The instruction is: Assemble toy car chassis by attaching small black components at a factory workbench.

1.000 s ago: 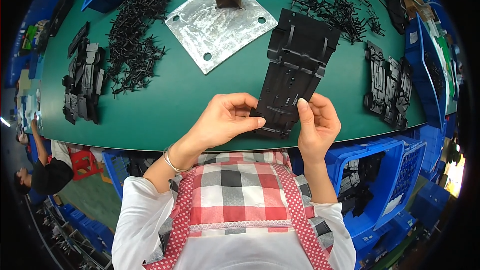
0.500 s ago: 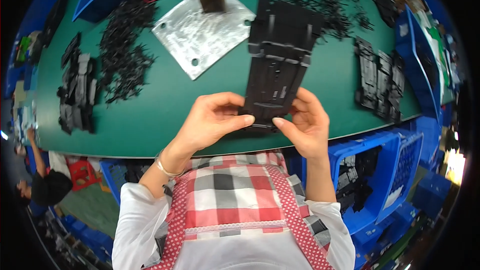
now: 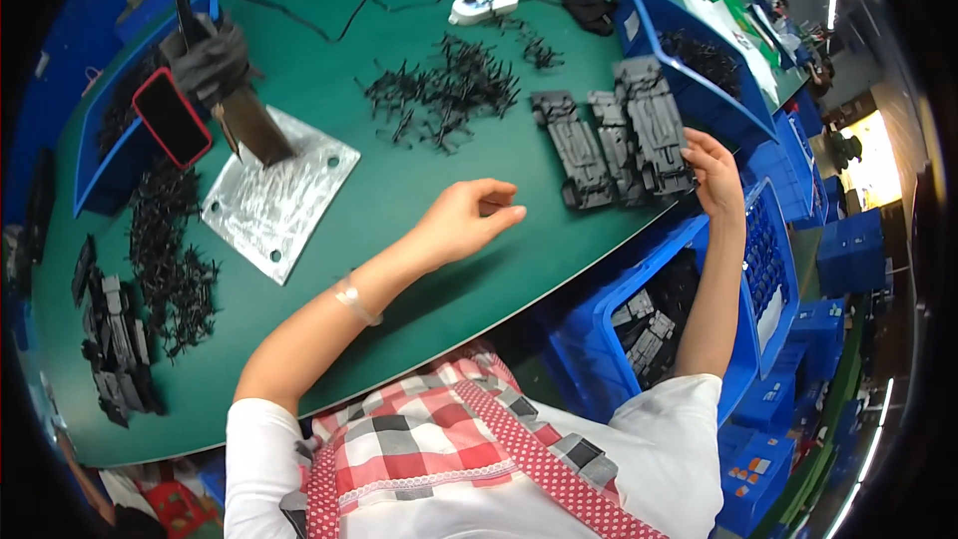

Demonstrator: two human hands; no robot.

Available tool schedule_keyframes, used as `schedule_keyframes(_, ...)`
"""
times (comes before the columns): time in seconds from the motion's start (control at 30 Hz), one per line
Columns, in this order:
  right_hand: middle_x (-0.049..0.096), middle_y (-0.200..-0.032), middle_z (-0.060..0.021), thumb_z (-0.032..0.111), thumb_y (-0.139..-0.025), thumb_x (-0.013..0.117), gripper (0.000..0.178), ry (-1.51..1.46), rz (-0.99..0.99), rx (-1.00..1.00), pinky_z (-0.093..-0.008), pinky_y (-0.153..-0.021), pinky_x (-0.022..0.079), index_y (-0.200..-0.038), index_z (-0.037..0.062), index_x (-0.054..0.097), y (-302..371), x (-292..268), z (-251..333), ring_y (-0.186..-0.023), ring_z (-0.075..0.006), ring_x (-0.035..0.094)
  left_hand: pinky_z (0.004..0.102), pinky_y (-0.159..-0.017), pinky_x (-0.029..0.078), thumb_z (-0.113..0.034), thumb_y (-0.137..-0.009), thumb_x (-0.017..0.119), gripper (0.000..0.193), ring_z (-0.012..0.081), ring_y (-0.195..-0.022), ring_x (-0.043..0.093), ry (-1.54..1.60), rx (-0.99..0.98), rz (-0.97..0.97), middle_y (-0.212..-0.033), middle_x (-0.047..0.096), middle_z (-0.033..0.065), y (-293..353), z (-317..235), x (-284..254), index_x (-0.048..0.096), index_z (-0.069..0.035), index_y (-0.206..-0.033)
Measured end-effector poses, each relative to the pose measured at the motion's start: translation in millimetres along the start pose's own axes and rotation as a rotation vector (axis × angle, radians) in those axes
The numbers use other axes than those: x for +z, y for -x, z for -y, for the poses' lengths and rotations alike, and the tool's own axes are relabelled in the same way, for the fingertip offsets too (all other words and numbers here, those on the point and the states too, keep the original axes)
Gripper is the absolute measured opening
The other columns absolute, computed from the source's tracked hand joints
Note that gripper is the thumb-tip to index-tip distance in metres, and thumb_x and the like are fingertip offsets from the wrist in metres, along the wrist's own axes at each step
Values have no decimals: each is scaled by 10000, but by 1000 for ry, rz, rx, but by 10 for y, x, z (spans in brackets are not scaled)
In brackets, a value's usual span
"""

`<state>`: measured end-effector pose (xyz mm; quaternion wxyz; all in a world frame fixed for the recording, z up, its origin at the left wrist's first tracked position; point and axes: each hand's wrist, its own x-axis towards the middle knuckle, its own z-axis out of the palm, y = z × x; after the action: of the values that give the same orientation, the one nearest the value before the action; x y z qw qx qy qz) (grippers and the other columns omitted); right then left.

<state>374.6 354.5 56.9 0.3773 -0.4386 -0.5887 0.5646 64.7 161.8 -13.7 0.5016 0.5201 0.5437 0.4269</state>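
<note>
A flat red case (image 3: 172, 118) is leaned in the blue bin (image 3: 112, 165) at the far left of the green table (image 3: 399, 190), and a small white label can be seen on the blue bin (image 3: 699, 60) at the far right (its marks are too small to make out). The right hand (image 3: 717, 172) is laid on the near edge of the pile of grey plastic plates (image 3: 619, 140), but it cannot be told if one is gripped. The left hand (image 3: 467, 222) is held loose and empty above the table, well apart from the other. Small black clips (image 3: 444, 90) are scattered behind, and a silver metal plate (image 3: 279, 195) is seen to the left. More parts in the blue crate (image 3: 649, 329) below are half hidden by the table edge
</note>
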Motion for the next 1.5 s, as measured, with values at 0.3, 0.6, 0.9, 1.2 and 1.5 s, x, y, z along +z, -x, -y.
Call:
schedule_keyframes(0.3,618,-940,-96,348,-717,730,509,591,-199,112,-283,-717,423,-1040,-27,610,-431,-280,-279,-838,-158,553,279,-543,530,-179,-802,659,445,172,-632,626,269,-181,-177,-773,639,121,-1168,108,534,497,99,-1109)
schedule_keyframes(0.6,412,-603,55,361,-728,734,381,329,133,392,-204,-460,318,-807,19,586,-765,-378,-380,-518,-45,385,248,-641,509,-155,-796,677,162,89,-676,562,663,-141,-33,-753,591,8,-1154,-32,309,577,-33,-833)
schedule_keyframes(0.9,619,-881,-93,243,-767,667,358,17,177,327,-258,-695,493,-968,-36,565,-600,-193,-548,-756,-144,603,343,-851,420,-238,-858,611,202,151,-930,532,624,-210,196,-959,569,32,-1482,-166,673,523,-64,-910)
schedule_keyframes(1.2,588,-1095,-144,266,-808,606,510,-761,238,310,-351,-787,527,-1216,-2,461,296,-109,-822,-930,-217,620,269,-720,472,-208,-867,595,164,82,-831,535,346,-86,172,-935,565,-8,-1114,-364,909,538,-68,-933)
schedule_keyframes(1.5,466,-1288,-152,604,-825,388,737,-1232,-42,-132,-440,-975,397,-1331,69,373,1401,-193,-1331,-1148,-297,489,336,-827,475,-222,-792,675,654,249,-999,561,-103,322,187,-1213,448,227,-956,-708,2025,310,27,-1274)
